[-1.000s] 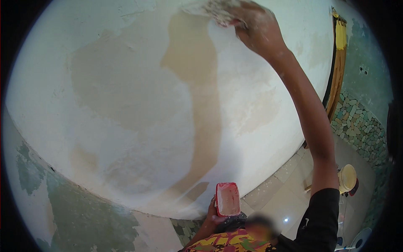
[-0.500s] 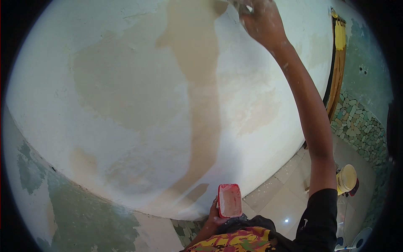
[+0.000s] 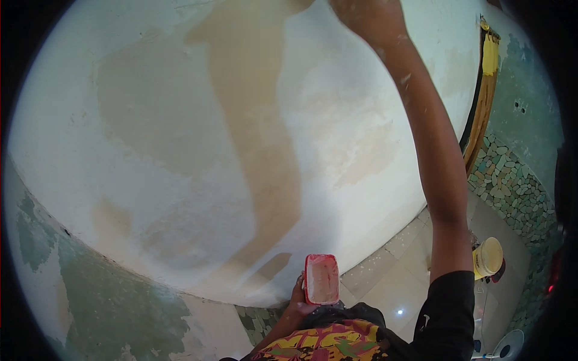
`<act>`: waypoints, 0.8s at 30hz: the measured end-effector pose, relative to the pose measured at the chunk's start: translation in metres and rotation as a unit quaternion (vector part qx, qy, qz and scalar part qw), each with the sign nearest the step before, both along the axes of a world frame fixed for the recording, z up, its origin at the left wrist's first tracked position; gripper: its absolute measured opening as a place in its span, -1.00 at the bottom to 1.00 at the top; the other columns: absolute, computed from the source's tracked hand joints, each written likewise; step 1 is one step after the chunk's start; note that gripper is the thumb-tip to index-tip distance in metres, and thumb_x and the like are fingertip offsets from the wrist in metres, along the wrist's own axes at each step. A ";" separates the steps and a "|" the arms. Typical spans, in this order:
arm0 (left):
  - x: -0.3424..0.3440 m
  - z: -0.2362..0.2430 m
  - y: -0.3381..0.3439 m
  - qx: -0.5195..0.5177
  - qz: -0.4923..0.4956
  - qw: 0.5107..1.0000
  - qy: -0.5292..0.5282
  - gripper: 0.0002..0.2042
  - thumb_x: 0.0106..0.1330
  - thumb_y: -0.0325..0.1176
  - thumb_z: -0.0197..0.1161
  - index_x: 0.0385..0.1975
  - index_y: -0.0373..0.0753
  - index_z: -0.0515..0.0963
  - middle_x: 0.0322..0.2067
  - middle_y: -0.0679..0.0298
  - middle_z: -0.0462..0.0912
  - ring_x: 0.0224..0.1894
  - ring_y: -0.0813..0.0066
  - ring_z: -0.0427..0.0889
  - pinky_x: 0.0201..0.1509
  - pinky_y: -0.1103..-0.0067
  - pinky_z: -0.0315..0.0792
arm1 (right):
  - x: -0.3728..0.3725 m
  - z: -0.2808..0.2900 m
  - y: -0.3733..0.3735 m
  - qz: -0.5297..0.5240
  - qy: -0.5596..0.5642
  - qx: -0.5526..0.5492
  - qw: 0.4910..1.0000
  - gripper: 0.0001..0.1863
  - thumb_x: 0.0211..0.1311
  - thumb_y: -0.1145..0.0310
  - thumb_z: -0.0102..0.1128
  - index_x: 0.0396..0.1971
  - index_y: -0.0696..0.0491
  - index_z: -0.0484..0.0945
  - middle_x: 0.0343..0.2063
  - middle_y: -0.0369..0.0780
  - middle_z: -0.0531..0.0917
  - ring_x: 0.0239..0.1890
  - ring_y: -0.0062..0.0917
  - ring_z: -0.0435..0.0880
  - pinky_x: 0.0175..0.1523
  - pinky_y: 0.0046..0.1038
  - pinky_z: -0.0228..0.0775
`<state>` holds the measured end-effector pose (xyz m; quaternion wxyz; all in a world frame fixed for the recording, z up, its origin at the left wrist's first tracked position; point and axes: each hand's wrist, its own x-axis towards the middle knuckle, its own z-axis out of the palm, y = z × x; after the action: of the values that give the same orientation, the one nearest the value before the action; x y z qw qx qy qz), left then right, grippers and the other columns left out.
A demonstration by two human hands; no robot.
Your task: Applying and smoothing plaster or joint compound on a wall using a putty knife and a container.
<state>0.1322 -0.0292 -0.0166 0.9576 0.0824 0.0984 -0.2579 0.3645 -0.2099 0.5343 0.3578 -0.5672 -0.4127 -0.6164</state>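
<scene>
My left hand grips the side of a small red rectangular tub at chest height. Whitish paste coats the inside of the tub. Up at the top edge of the view, my right hand is raised close to a white wall, on a stretched-out arm. Its fingers curl, but their tips and whatever they hold are cut off by the picture's edge. Beige-grey patches mark the wall's surface, and my arm's shadow falls across it.
A pale yellow bucket stands on the tiled floor to the right. Behind it are pebble-patterned stone cladding and a wooden frame with yellow cloth. Green wall with peeling paint lies at lower left.
My right hand has moved up and slightly left, partly out of view; a blurred object showed at its fingers before. The tub appears slightly higher and further left in the picture.
</scene>
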 end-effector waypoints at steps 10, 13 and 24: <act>-0.002 -0.008 0.007 -0.005 0.013 1.000 0.028 -0.38 0.39 0.14 0.09 0.33 -0.10 0.36 0.23 0.18 0.52 0.25 0.13 0.52 0.30 0.07 0.40 | -0.030 -0.095 0.043 -0.075 0.019 -0.189 0.979 -0.69 -0.06 0.56 0.21 -0.28 -0.11 0.70 -0.25 -0.28 0.72 -0.17 -0.31 0.68 -0.20 -0.27 0.57; -0.004 -0.001 0.008 0.004 0.010 1.000 0.019 -0.40 0.41 0.12 0.07 0.33 -0.11 0.36 0.23 0.16 0.51 0.25 0.10 0.52 0.31 0.07 0.40 | -0.021 -0.142 0.014 -0.103 0.013 -0.182 0.978 -0.59 -0.18 0.55 0.34 -0.20 -0.04 0.68 -0.17 -0.23 0.67 -0.13 -0.23 0.65 -0.12 -0.20 0.55; -0.011 -0.018 0.015 0.051 0.042 0.998 0.008 -0.41 0.47 0.12 -0.04 0.36 -0.11 0.30 0.28 0.15 0.45 0.29 0.10 0.47 0.35 0.02 0.34 | 0.044 -0.192 0.002 -0.081 -0.004 -0.111 0.991 -0.40 -0.28 0.40 0.52 -0.05 -0.11 0.68 0.07 -0.31 0.65 0.02 -0.28 0.66 0.01 -0.28 0.60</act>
<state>0.1216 -0.0146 -0.0345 0.9614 0.1253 0.1222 -0.2122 0.4088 -0.2081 0.3422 0.2402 -0.6320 -0.4328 -0.5963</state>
